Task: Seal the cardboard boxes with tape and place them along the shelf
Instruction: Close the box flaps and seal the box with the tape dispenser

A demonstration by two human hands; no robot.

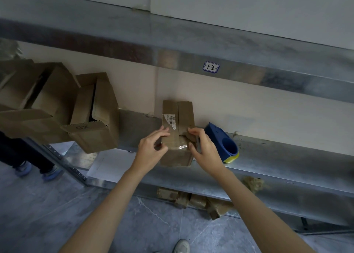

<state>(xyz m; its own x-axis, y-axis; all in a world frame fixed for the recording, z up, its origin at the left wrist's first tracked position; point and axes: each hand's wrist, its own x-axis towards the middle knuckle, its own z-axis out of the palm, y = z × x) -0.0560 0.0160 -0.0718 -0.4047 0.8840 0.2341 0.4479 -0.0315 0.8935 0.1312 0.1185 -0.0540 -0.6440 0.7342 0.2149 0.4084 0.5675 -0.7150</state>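
A small brown cardboard box (177, 118) with a torn white barcode label stands on the metal shelf (277, 157), its top flaps folded shut. My left hand (153, 147) grips the box's near left corner, fingers curled over the top edge. My right hand (204, 149) grips the near right corner, thumb on a flap by the centre seam. Clear tape glints on the front face between my hands. A blue tape dispenser (225, 144) with a yellow base lies on the shelf just right of my right hand.
Two open, tilted cardboard boxes (92, 122) sit at the shelf's left end. Crumpled taped cardboard (193, 199) lies on the lower shelf. Another person's legs and shoes (36, 168) stand at the left. An upper shelf labelled "1-2" (210, 67) hangs overhead. My shoe (182, 246) shows below.
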